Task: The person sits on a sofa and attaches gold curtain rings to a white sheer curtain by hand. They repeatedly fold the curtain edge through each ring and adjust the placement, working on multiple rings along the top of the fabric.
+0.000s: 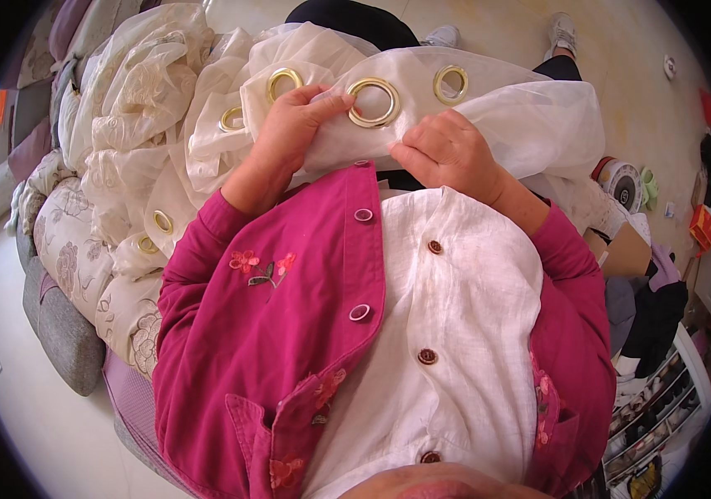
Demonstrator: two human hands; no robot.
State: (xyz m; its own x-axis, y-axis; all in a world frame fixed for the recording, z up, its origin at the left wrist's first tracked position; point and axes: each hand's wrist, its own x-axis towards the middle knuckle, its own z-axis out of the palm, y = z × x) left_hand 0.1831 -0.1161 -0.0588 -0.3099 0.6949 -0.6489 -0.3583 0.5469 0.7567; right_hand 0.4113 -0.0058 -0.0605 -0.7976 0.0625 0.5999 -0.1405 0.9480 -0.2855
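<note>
Cream sheer curtain (pixel 330 140) fabric lies across my lap, with gold-coloured grommet rings set along its band. My left hand (pixel 290 128) grips the band, its thumb tip touching the rim of the middle grommet (pixel 373 103). Lower and to the right, my right hand (pixel 449 148) is closed on the band's near edge; its fingertips are partly hidden. Another grommet (pixel 451 84) sits just beyond that hand. Beside my left hand, a further grommet (pixel 284 84) is partly covered by my fingers.
Bunched curtain fabric (pixel 137 93) is piled to my left on a sofa with a floral cushion (pixel 72 240). On the right are a cardboard box (pixel 625 252), a round tin-like container (pixel 620 187), green footwear (pixel 648 187) and a shoe rack (pixel 661 405). White shoes (pixel 562 34) show on the floor ahead.
</note>
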